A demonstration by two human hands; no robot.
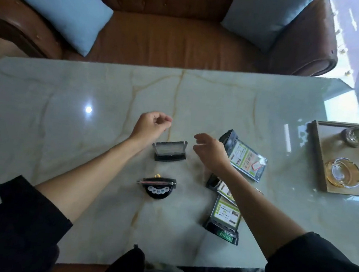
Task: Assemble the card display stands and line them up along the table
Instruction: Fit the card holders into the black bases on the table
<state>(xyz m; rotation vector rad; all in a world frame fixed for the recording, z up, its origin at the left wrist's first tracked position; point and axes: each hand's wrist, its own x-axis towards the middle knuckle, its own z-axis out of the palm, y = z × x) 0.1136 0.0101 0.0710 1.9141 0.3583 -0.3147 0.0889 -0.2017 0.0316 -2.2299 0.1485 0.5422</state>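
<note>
Flanking upright stand [169, 150], positioned for alignment | left hand [151, 126] at 10 o'clock, right hand [211, 151] at 3 | both released, loosely curled, grasping nothing

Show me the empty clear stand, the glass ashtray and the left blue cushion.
Empty stand [169, 149]: head view, on its clear upright panel.
Ashtray [342, 172]: head view, on the middle of the glass bowl.
Left cushion [62, 7]: head view, on the middle of its blue face.
</note>
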